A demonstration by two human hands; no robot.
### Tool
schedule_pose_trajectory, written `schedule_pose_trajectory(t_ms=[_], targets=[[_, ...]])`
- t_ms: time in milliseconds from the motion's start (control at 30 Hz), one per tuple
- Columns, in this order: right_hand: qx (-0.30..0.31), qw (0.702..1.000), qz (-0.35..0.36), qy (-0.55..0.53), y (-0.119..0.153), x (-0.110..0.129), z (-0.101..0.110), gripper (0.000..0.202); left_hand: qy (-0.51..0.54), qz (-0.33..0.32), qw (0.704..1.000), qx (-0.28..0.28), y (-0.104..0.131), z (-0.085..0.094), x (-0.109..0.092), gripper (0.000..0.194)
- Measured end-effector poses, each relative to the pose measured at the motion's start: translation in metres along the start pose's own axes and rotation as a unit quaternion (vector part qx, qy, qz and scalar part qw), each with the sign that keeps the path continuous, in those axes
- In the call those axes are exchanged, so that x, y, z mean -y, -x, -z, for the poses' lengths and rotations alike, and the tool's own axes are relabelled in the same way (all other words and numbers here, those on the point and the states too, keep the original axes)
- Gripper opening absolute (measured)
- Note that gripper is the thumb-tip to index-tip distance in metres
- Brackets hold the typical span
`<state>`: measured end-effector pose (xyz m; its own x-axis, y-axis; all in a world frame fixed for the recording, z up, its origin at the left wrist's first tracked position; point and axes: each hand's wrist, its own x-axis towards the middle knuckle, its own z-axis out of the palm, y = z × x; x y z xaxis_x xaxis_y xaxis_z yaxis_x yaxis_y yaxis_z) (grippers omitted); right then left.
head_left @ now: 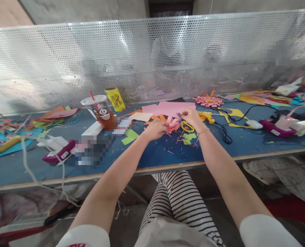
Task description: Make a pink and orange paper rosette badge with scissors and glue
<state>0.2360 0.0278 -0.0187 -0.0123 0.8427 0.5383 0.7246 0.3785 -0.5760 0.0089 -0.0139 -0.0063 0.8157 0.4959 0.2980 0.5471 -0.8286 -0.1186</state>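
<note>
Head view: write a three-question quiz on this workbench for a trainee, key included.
1. Multiple choice: what does the left hand hold? A) a white plug; B) pink fringed paper; C) a yellow packet.
2. True or false: a red straw sticks out of the drink cup.
3. Fill in: the tabletop in front of the person is ____ in colour.

Key: 1. B; 2. true; 3. blue.
</note>
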Motion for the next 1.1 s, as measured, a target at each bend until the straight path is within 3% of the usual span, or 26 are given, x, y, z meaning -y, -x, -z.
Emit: schedule_pose_trajectory(t_ms=[167,333,467,567,633,700,867,967,1100], targets=[[0.022,1.0,-0.01,-0.012,-0.001,0.001,0.003,0.011,0.187,0.026,0.981,-0.035,0.001,0.001,-0.008,0.011],[0.068,0.991,-0.043,-0.105,-0.002,0.001,0.003,0.014,0.43,0.099,0.897,-0.038,0.001,0.01,-0.014,0.016],[0.103,0.942,-0.106,-0.303,-0.001,0.005,-0.001,0.016,0.558,0.137,0.818,0.0,0.005,0.019,-0.01,0.019],[0.128,0.895,-0.135,-0.405,0.002,0.011,-0.003,0.014,0.579,0.138,0.801,0.066,0.007,0.024,-0.006,0.023],[0.15,0.872,-0.138,-0.445,0.004,0.016,-0.004,0.013,0.573,0.139,0.803,0.085,0.008,0.024,-0.005,0.025],[0.17,0.854,-0.138,-0.472,0.006,0.019,-0.004,0.013,0.554,0.144,0.818,0.063,0.007,0.021,-0.005,0.024],[0.213,0.826,-0.119,-0.509,0.009,0.024,-0.002,0.017,0.386,0.17,0.9,-0.108,0.002,0.008,-0.004,0.018],[0.218,0.823,-0.116,-0.511,0.01,0.026,-0.002,0.017,0.254,0.163,0.939,-0.163,-0.001,0.001,-0.004,0.014],[0.218,0.838,-0.118,-0.486,0.012,0.033,-0.003,0.018,0.194,0.158,0.942,-0.223,-0.007,-0.006,-0.006,0.014]])
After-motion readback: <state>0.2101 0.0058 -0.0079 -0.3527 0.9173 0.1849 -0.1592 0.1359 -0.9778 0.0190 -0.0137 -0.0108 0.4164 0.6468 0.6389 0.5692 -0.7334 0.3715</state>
